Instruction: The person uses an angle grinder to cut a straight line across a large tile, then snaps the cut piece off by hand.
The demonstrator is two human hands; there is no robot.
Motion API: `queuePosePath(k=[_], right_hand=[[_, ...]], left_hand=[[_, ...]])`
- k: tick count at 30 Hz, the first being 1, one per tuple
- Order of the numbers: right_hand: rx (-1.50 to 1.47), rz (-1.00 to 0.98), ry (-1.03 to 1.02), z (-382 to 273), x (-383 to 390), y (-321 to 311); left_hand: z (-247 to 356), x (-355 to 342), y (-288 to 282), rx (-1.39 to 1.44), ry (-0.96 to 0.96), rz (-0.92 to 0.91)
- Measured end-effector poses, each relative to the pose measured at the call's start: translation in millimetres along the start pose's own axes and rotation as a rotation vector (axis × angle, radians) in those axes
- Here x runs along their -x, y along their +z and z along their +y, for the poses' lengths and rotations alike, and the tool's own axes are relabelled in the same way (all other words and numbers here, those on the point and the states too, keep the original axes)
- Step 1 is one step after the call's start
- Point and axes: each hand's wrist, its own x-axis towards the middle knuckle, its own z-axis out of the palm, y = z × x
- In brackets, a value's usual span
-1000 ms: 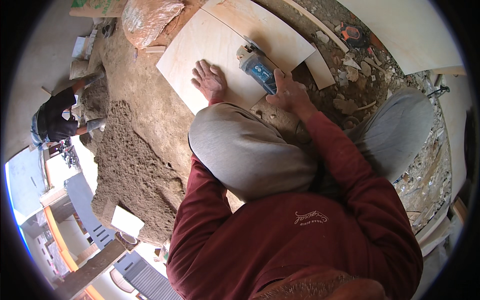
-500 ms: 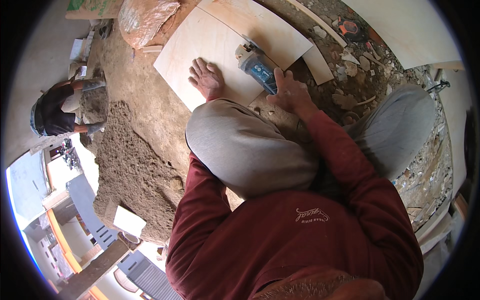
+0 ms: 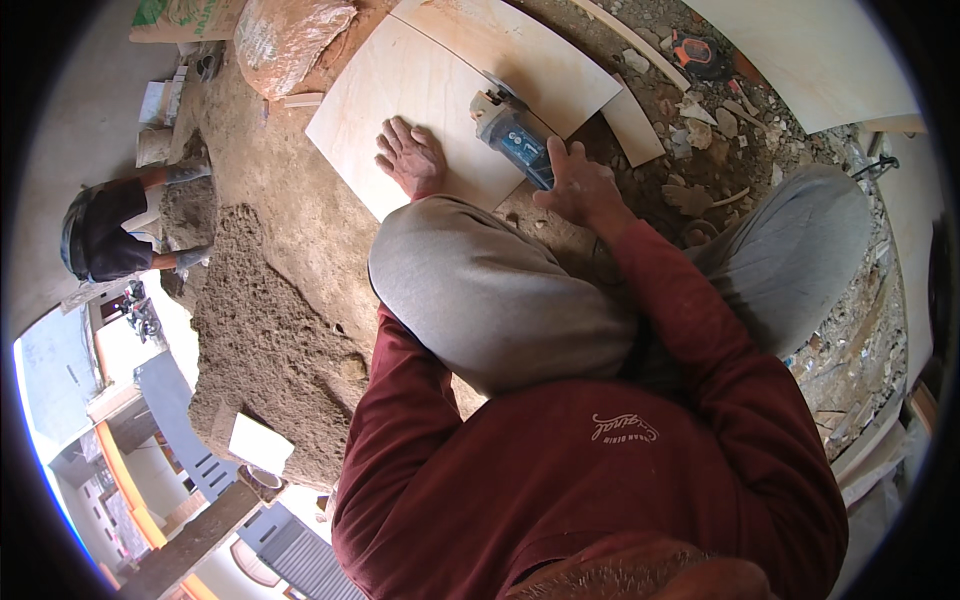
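A large cream tile (image 3: 385, 85) lies on the ground in front of my crossed legs, with a straight line running across it. My left hand (image 3: 412, 158) rests flat on it, fingers spread. My right hand (image 3: 585, 187) is wrapped round the rear of a blue angle grinder (image 3: 522, 143). The grinder's disc (image 3: 505, 88) stands on edge at the line, by the grinder's front end. Beyond the line is the tile's other part (image 3: 545, 60). How deep the disc sits cannot be seen.
A narrow cream offcut (image 3: 633, 128) lies right of the tile. An orange-and-black tape measure (image 3: 697, 52) sits among rubble (image 3: 715, 135). A filled sack (image 3: 290, 45) stands at the far left, and a sand heap (image 3: 265, 330) nearer. At left, another person (image 3: 108, 225) bends over the sand.
My hands, the grinder and the tile hold nearly the same place. At the left, the other person has shifted slightly, head and arms lower over the sand.
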Motion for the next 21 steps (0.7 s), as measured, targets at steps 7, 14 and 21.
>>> queuePosePath(k=[7,14,21], right_hand=[[-0.003,-0.036,0.024,-1,10,-8],[0.008,-0.035,0.024,-2,9,-6],[0.007,-0.016,0.037,4,15,-6]], left_hand=[[2,1,-2,0.002,0.009,0.001],[-3,1,0,0.011,0.005,0.014],[13,2,-4,0.003,0.005,-0.021]])
